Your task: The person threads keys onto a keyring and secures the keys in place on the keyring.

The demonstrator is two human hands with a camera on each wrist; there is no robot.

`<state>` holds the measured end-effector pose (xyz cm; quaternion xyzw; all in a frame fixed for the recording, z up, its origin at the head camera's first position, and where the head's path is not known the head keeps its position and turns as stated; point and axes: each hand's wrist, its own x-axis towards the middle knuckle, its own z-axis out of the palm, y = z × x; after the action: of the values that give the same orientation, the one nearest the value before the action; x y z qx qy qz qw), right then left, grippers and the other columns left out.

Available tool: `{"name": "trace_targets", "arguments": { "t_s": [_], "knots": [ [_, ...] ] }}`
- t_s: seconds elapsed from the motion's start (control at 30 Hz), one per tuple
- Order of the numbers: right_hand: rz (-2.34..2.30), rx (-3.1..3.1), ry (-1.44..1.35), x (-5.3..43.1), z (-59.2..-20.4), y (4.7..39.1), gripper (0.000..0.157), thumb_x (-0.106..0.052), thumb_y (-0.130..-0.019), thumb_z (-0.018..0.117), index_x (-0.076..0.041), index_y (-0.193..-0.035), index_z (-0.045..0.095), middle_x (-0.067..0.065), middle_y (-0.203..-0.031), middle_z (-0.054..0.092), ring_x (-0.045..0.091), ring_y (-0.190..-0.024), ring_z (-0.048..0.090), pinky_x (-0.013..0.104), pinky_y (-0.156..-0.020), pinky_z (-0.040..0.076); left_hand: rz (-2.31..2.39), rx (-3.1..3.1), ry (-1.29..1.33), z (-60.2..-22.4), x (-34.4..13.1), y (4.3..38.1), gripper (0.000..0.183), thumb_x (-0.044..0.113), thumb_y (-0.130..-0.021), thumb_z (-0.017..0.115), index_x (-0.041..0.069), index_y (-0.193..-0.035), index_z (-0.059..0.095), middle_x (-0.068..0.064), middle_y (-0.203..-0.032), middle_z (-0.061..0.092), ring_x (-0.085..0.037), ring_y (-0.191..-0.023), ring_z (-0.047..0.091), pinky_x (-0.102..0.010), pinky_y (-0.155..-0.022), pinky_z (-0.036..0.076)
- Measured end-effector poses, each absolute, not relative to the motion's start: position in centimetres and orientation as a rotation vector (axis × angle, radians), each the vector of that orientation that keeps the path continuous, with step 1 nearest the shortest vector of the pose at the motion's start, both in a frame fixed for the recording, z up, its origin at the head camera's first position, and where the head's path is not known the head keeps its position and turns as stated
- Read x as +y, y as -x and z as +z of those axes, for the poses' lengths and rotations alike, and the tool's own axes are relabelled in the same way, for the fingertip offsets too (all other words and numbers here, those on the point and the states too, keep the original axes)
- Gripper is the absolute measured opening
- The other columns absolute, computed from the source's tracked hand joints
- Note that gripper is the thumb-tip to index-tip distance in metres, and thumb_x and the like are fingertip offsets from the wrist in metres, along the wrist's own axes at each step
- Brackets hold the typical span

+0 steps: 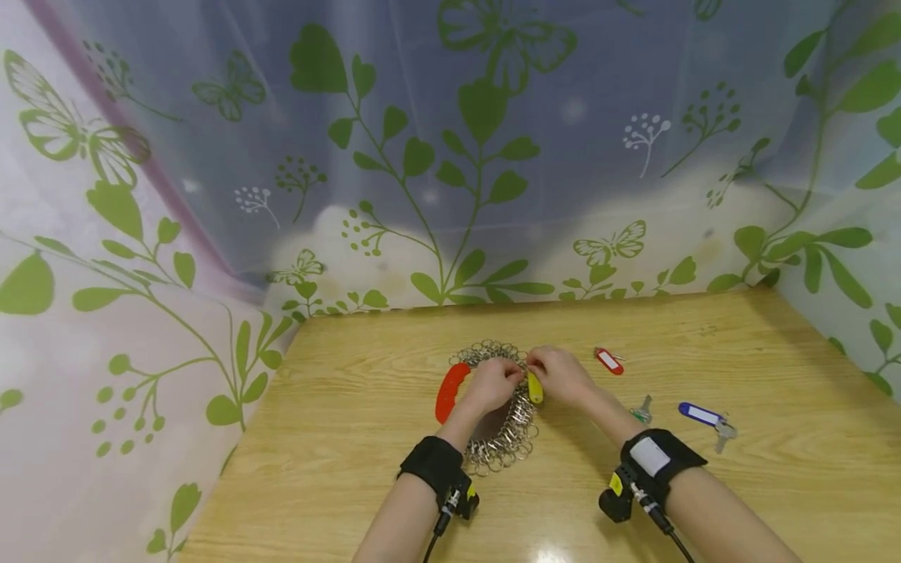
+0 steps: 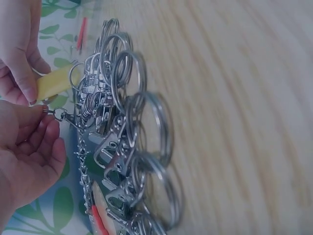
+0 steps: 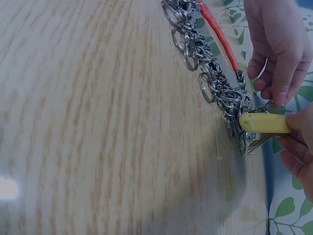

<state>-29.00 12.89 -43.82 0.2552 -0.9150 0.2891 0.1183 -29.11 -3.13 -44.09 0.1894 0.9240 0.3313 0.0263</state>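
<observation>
A ring-shaped chain hung with many metal split rings and clasps [image 1: 510,438] lies on the table, with a red handle [image 1: 450,395] at its left side. At the chain's far right part, my left hand [image 1: 493,383] pinches a small metal ring joined to a clasp [image 2: 59,114] between thumb and finger. Close beside it, my right hand [image 1: 561,377] pinches the end of a yellow key tag [image 3: 264,123]. A key [image 3: 261,143] hangs below that tag, against the split rings in the right wrist view. The fingertips of both hands nearly meet.
To the right on the wooden table [image 1: 338,422] lie a red key tag [image 1: 608,361] and a blue key tag [image 1: 700,414] with a key [image 1: 723,434]. Another key [image 1: 644,408] with a green tag is partly hidden by my right forearm. A patterned curtain [image 1: 394,195] stands behind.
</observation>
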Motion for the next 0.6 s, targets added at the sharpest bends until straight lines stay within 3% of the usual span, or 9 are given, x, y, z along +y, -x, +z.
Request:
{"name": "trace_targets", "arguments": {
  "t_s": [0.33,0.6],
  "knots": [
    [0.805,-2.650,-0.766,12.91,-43.68,29.19,0.005,-0.001,-0.087,0.061,-0.003,-0.084,0.065,0.008,-0.082,0.063,0.024,-0.076,0.060,0.038,-0.067,0.048,1.074,2.839,-0.423,-43.75,-2.34,29.47,0.020,0.017,-0.095,0.054,0.005,-0.092,0.070,-0.002,-0.073,0.059,-0.010,-0.058,0.047,-0.022,-0.053,0.037],
    [0.801,-2.676,-0.742,13.10,-44.06,28.72,0.005,0.002,-0.086,0.060,-0.001,-0.085,0.065,0.011,-0.083,0.062,0.028,-0.079,0.060,0.039,-0.069,0.049,1.033,2.825,-0.478,-43.97,-2.42,29.09,0.017,0.016,-0.092,0.059,0.007,-0.094,0.073,-0.002,-0.083,0.064,-0.011,-0.063,0.050,-0.023,-0.057,0.038]
  ]
}}
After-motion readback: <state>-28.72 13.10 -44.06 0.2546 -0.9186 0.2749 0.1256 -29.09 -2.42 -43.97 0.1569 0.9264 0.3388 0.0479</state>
